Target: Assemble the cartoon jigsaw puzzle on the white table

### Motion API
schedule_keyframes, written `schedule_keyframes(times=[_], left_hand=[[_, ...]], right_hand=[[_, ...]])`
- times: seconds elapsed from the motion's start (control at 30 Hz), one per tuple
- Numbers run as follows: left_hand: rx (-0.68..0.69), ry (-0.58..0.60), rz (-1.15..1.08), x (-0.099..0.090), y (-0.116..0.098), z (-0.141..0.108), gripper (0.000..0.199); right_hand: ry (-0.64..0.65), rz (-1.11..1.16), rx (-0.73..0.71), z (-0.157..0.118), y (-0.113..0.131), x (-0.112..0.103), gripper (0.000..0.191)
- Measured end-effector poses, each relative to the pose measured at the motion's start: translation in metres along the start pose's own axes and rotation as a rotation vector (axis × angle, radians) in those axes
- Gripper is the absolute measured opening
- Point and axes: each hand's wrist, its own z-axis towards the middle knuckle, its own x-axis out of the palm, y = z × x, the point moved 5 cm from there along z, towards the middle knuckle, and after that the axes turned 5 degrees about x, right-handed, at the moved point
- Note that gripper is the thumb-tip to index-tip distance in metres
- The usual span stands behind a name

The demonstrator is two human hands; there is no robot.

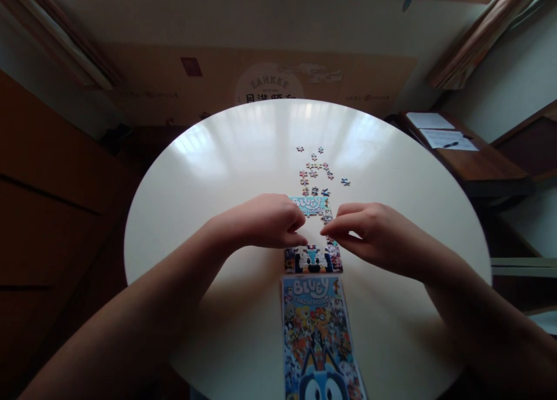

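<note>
A partly assembled jigsaw puzzle (313, 262) lies on the white round table, with a bare gap in its middle. My left hand (282, 221) is curled over its left side, fingers bent in; what they hold, if anything, is hidden. At the puzzle's right edge, my right hand (354, 226) has thumb and fingertips brought together near the border pieces; anything between them is too small to make out. Loose puzzle pieces (314, 174) are scattered beyond the puzzle's top edge. Nearer me lies a printed picture sheet (319, 336) showing the word Bluey and cartoon dogs.
The oval-looking white table (209, 185) fills the centre. One loose piece (345, 182) lies apart on the right. Papers (448, 139) with a pen rest on a brown side table (487, 162) at the right. A printed cardboard panel (217, 75) stands behind the table.
</note>
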Motion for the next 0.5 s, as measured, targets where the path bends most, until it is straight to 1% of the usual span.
schedule_keyframes(times=[0.1,0.2,0.37,0.5], left_hand=[[0.005,-0.004,0.021,0.001,0.0,0.002,0.039],[0.014,0.002,0.055,0.005,-0.002,0.005,0.039],[0.016,-0.001,0.095,0.011,-0.003,0.008,0.038],[0.001,-0.003,0.082,0.011,-0.002,0.009,0.037]], right_hand=[[0.042,-0.062,0.027,0.001,-0.007,-0.003,0.017],[0.113,-0.119,0.096,0.003,-0.015,-0.005,0.016],[0.179,-0.18,0.213,0.001,-0.024,-0.007,0.031],[0.238,-0.187,0.247,0.002,-0.023,0.001,0.037]])
